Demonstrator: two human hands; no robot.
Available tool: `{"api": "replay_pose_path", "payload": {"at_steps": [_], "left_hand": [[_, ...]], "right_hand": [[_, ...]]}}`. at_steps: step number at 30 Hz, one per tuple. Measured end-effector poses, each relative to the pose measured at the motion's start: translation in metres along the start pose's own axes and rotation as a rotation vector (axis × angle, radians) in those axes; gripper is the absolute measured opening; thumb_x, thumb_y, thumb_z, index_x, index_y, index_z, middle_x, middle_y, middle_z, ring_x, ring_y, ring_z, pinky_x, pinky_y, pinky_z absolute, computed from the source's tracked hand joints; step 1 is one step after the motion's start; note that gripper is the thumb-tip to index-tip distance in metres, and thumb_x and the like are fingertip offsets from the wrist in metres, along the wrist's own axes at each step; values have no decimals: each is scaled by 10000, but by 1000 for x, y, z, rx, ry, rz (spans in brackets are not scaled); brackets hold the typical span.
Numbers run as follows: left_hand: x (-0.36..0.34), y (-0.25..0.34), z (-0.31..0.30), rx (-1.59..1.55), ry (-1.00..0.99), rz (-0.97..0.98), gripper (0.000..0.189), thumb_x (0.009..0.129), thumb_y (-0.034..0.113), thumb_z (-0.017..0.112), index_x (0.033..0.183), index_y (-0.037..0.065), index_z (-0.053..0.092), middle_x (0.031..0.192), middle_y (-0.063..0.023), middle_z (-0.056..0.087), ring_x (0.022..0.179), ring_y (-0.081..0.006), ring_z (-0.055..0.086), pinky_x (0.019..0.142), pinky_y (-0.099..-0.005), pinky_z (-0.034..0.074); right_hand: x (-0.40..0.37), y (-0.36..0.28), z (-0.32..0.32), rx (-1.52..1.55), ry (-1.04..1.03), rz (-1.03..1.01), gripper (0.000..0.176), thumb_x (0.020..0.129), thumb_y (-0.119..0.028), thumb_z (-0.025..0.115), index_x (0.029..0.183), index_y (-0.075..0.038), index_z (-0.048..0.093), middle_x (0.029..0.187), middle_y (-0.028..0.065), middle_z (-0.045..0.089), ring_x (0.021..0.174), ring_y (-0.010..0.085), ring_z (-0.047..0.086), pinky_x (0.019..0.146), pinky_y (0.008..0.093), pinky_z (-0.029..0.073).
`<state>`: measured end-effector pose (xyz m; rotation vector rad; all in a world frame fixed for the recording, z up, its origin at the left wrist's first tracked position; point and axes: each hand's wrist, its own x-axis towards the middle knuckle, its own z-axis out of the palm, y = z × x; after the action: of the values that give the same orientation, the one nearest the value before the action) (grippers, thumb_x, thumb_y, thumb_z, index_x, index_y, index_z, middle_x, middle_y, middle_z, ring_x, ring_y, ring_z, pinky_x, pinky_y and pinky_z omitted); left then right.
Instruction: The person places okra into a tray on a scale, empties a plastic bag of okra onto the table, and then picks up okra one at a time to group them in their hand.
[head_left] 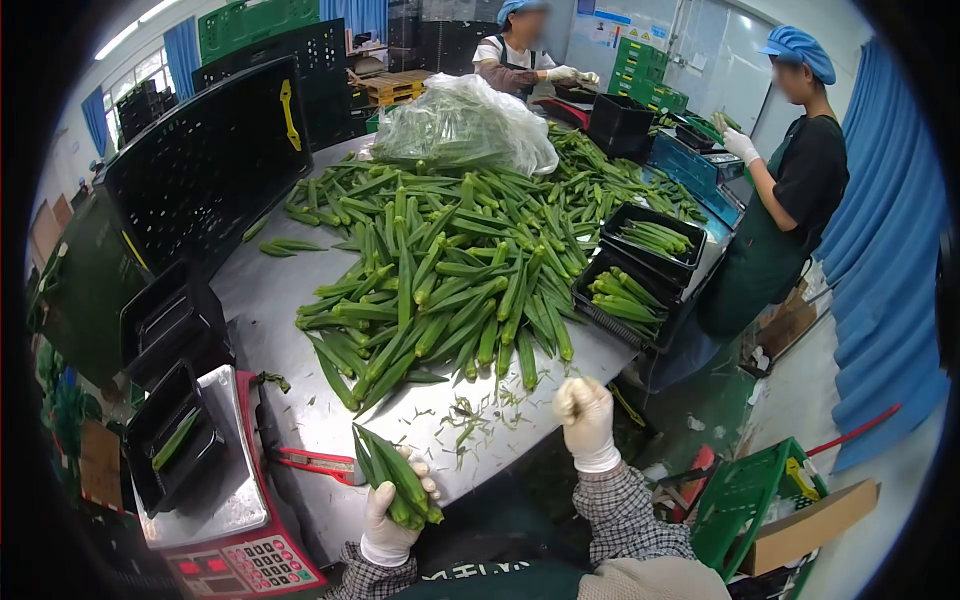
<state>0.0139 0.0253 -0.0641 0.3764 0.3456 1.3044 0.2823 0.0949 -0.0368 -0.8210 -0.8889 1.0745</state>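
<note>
A bunch of several green okra pods (391, 478) is held in my gloved left hand (392, 527) at the table's near edge. My gloved right hand (585, 412) is closed at the right edge of the table; what its fingers hold, if anything, is too small to make out. A large heap of okra (440, 270) covers the middle of the metal table (250, 300). On the scale (225, 500) at the left, a black tray (190, 455) holds one okra pod. A red cutter (325, 463) lies left of my left hand.
Black trays with okra (625, 300) stand at the table's right edge. A clear plastic bag (460, 120) rests on the heap. Two co-workers in blue caps stand at the back and right. A green crate (745, 500) and a cardboard box (815, 525) sit lower right.
</note>
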Motion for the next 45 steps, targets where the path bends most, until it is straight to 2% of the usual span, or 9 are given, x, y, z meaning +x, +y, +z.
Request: {"api": "replay_pose_path", "payload": {"at_steps": [3, 9, 13, 17, 20, 21, 23, 26, 45], "left_hand": [[0, 0, -1, 22, 19, -15, 557, 833, 276, 599, 1274, 26, 368, 1045, -138, 555, 899, -238, 578, 795, -393, 494], [0, 2, 5, 63, 49, -15, 579, 830, 284, 607, 1286, 35, 352, 1047, -128, 547, 897, -222, 569, 794, -383, 487], [3, 0, 7, 20, 52, -10, 565, 816, 260, 619, 1260, 23, 361, 1040, -141, 575, 893, -245, 590, 797, -396, 502], [3, 2, 4, 32, 39, -11, 568, 809, 251, 623, 1258, 18, 365, 1045, -146, 579, 904, -248, 592, 808, -399, 501], [2, 0, 1, 22, 37, -7, 563, 807, 240, 623, 1259, 19, 372, 1045, -149, 581, 909, -250, 594, 812, -400, 503], [3, 0, 0, 11, 31, -9, 557, 808, 235, 620, 1260, 21, 375, 1046, -150, 580, 911, -251, 593, 815, -401, 500], [2, 0, -1, -10, 21, -11, 546, 810, 227, 615, 1261, 24, 382, 1046, -152, 578, 915, -254, 589, 821, -404, 494], [0, -1, 0, -40, -8, -14, 514, 816, 212, 612, 1250, 30, 406, 1049, -153, 570, 924, -263, 576, 839, -409, 475], [-4, 1, 4, -18, -49, 22, 529, 806, 192, 648, 1242, 6, 414, 1027, -163, 590, 902, -276, 592, 843, -407, 479]], "right_hand": [[18, -7, -16, 453, -49, 33, 282, 916, -234, 517, 685, -75, 493, 618, 8, 469, 492, 90, 382, 458, 218, 296], [53, -34, -28, 634, -6, -25, 264, 913, -280, 482, 762, -70, 536, 692, 33, 501, 521, 146, 408, 522, 288, 336], [72, -17, -52, 751, 144, 88, 252, 905, -291, 495, 789, -76, 559, 716, 36, 515, 547, 152, 427, 540, 292, 356], [22, -7, -12, 497, 20, 180, 315, 904, -307, 466, 694, -72, 489, 614, 34, 446, 495, 149, 398, 487, 285, 329], [-24, 11, 15, 49, -276, 241, 351, 899, -282, 493, 665, -20, 499, 622, 77, 494, 518, 135, 430, 491, 268, 354], [-32, 23, 23, 98, -246, 405, 344, 904, -273, 508, 671, -20, 495, 619, 66, 495, 519, 118, 420, 496, 245, 344], [-34, 34, 27, 46, -310, 268, 323, 911, -261, 511, 689, -27, 507, 631, 60, 507, 513, 118, 417, 505, 243, 346], [-26, 30, 30, 201, -250, 346, 293, 910, -245, 523, 705, -36, 517, 641, 56, 515, 518, 117, 423, 511, 241, 345], [-28, 40, 31, 116, -215, 351, 269, 909, -229, 516, 720, -39, 531, 657, 62, 528, 536, 132, 446, 535, 254, 376]]}}
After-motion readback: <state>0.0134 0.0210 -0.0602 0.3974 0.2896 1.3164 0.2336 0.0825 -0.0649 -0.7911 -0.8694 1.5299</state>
